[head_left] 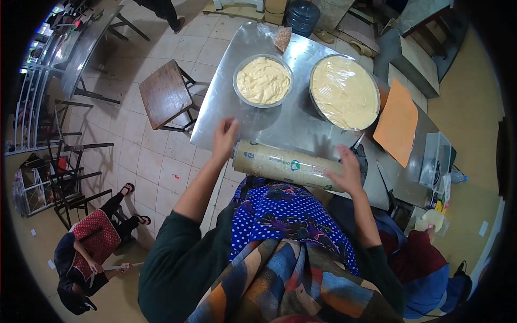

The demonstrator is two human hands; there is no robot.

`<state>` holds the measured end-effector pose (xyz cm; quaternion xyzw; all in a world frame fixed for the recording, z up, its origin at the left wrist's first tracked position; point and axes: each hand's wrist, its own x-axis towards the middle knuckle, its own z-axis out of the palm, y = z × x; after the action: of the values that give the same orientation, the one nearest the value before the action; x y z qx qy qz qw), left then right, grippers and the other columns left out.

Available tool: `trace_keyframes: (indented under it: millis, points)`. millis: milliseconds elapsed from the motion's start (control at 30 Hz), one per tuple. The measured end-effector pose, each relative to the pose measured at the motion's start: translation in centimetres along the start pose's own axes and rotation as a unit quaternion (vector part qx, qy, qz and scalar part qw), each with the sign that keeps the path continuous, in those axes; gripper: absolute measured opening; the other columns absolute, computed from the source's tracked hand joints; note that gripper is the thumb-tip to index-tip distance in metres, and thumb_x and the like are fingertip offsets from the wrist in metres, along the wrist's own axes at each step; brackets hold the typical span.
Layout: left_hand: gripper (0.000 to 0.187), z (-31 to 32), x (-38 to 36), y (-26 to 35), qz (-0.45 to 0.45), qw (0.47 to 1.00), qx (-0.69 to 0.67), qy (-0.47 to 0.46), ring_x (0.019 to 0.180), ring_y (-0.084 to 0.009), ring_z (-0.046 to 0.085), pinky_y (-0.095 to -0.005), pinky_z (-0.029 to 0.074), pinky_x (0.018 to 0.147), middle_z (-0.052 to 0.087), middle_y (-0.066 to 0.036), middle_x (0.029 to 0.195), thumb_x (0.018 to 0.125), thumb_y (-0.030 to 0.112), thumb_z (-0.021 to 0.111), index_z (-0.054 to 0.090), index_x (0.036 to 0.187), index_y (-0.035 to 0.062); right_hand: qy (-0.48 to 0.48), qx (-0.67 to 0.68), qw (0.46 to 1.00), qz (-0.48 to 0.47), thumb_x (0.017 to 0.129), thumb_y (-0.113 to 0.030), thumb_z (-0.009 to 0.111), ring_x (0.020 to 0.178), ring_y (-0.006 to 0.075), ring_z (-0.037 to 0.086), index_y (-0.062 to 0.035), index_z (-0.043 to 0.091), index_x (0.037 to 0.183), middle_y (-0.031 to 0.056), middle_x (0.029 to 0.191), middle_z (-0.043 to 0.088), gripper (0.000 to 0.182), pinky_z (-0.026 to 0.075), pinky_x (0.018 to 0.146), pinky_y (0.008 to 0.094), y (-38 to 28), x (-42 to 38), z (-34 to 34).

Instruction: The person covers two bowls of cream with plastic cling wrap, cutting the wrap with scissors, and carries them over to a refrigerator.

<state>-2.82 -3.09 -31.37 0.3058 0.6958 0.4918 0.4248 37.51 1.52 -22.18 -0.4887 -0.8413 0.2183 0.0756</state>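
A large roll of plastic wrap (285, 166) with printed labels lies along the near edge of the metal table (215, 118). At its left end is my left hand (224, 141), raised a little, its fingers loosely curved. Over the roll's right end I see my right hand (349, 171), fingers apart. Beyond the roll stands a clear bowl of pale cream (263, 81), uncovered. To its right a bigger bowl of cream (344, 92) has shiny plastic film over its top. Dark scissors or a blade (356, 142) lie beside my right hand.
An orange sheet (397, 124) and a clear plastic box (435, 159) are on the table's right side. A small bag (282, 39) lies at the far edge. A wooden stool (166, 94) stands left. Other people are at lower left and lower right.
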Motion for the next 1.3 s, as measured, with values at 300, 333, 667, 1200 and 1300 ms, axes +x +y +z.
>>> trace_keyframes:
  millis: [300,333,667,1200,1300]
  points:
    - [0.046,-0.4,-10.2,0.8,-0.074,0.988,-0.125,-0.046,0.108,-0.0186,0.052,-0.0306,0.038,0.094,0.058,-0.012,0.115,0.090,0.025,0.056,0.047,0.125,-0.0034,0.143,0.442,0.795,0.390,0.093,-0.037,0.053,0.123,0.0195,0.041,-0.0008,0.041,0.134,0.0096,0.129,0.049,0.056,0.028,0.104,0.0290,1.9,-4.7,4.2]
    - [0.049,-0.7,-9.9,0.6,-0.102,0.976,-0.177,-0.071,0.110,-0.0187,0.051,-0.0306,0.037,0.096,0.056,-0.013,0.118,0.089,0.023,0.058,0.045,0.128,-0.0031,0.143,0.442,0.797,0.386,0.093,-0.037,0.053,0.123,0.0195,0.041,-0.0008,0.041,0.134,0.0096,0.129,0.049,0.056,0.028,0.104,0.0290,1.4,-4.3,4.5]
    - [0.051,-11.2,-1.4,1.4,-0.063,0.982,-0.171,-0.050,0.103,-0.0214,0.056,-0.0292,0.042,0.090,0.058,-0.012,0.113,0.076,0.006,0.059,0.046,0.124,-0.0030,0.106,0.591,0.733,0.320,0.090,-0.035,0.058,0.128,0.0209,0.035,0.0019,0.038,0.135,0.0138,0.136,0.042,0.062,0.026,0.105,0.0302,-4.8,2.8,9.4]
    - [0.045,-14.8,2.0,5.0,0.258,0.921,0.288,-0.056,0.117,-0.0300,0.045,-0.0387,0.036,0.101,0.052,-0.012,0.123,0.075,0.011,0.069,0.058,0.118,0.0090,-0.006,0.612,0.730,0.303,0.077,-0.009,0.062,0.124,0.0262,0.036,-0.0021,0.025,0.143,0.0174,0.137,0.036,0.076,0.027,0.104,0.0317,-7.9,7.1,7.2]
    - [0.036,-14.9,3.1,5.1,0.237,0.928,0.283,-0.045,0.110,-0.0286,0.050,-0.0370,0.039,0.096,0.056,-0.012,0.115,0.075,0.009,0.068,0.062,0.111,0.0069,0.012,0.604,0.732,0.314,0.076,-0.008,0.062,0.122,0.0262,0.039,-0.0020,0.027,0.142,0.0182,0.134,0.039,0.075,0.030,0.102,0.0319,-7.6,7.4,7.2]
